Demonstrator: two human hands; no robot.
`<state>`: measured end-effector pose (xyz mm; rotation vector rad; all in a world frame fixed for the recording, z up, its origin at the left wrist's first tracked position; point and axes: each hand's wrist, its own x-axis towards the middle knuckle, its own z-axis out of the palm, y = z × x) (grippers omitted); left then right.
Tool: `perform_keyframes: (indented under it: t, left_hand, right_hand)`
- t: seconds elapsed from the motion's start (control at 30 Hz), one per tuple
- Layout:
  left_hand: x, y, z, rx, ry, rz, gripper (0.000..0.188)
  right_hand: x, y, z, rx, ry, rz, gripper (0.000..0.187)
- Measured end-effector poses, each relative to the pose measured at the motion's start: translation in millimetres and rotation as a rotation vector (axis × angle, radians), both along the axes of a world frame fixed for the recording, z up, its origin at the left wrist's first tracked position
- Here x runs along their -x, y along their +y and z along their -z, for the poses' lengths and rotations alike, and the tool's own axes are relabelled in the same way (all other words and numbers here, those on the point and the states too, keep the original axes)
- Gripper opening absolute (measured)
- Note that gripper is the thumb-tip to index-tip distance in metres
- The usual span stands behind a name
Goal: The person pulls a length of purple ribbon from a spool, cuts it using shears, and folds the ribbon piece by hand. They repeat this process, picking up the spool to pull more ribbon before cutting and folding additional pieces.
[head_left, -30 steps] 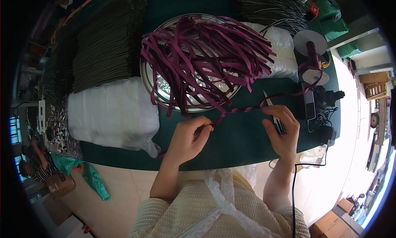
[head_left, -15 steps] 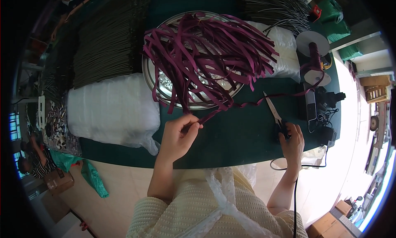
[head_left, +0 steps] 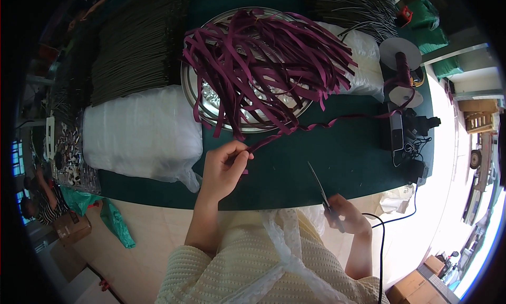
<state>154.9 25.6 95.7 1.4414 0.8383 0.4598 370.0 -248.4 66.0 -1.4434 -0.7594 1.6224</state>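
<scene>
The left hand (head_left: pixel 224 169) is pinching a purple ribbon (head_left: pixel 329 124), its fingers closing firmly on the strip with thumb on top, while the right hand's (head_left: pixel 347 214) fingers are curling round the handles of a pair of scissors (head_left: pixel 321 194); from here I'm not making out how they're sitting in the loops. The ribbon is stretching away rightward from the pinching fingers, twisting as it's going, towards a spool (head_left: pixel 392 54) beyond the scissor hand. Those twists are worrying me: a cut made where the strip is turning could be coming out slanted. Just beyond the left fingers, the ribbon is lying against loose ends of the heaped ribbon strips (head_left: pixel 279 51) on the silver tray (head_left: pixel 190 101), so a tug could be dragging some off, or a blade could be catching the wrong one. Farther right, it's passing close by a black box (head_left: pixel 394 133) on the table (head_left: pixel 284 183), where it might be snagging. The scissor points are aiming away from the body, yet a black cord (head_left: pixel 383 241) is hanging beside the right wrist and could be hampering its swing.
</scene>
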Motion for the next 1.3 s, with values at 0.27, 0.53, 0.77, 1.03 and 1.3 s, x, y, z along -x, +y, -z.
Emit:
perform_keyframes:
  t: [0.27, 0.53, 0.77, 1.03, 1.3]
  left_hand:
    - [8.8, -11.7, -7.4, 0.006, -0.018, -0.065, 0.008]
    - [9.7, -24.9, 0.5, -0.012, -0.090, -0.107, 0.007]
    - [7.8, -24.5, -9.9, 0.019, -0.099, -0.121, 0.008]
    - [8.9, -27.8, -7.1, 0.016, -0.109, -0.150, 0.007]
    - [9.6, -26.7, -7.8, -0.051, -0.060, -0.122, 0.007]
  right_hand:
    - [51.7, 79.8, 2.6, -0.194, 0.316, -0.257, 0.071]
    - [49.5, 103.0, -4.0, -0.160, 0.434, -0.232, 0.066]
    - [50.7, 106.8, -6.3, -0.191, 0.370, -0.222, 0.062]
    - [51.9, 107.3, -8.2, -0.200, 0.295, -0.232, 0.060]
    - [53.0, 106.9, -8.2, -0.155, 0.409, -0.193, 0.064]
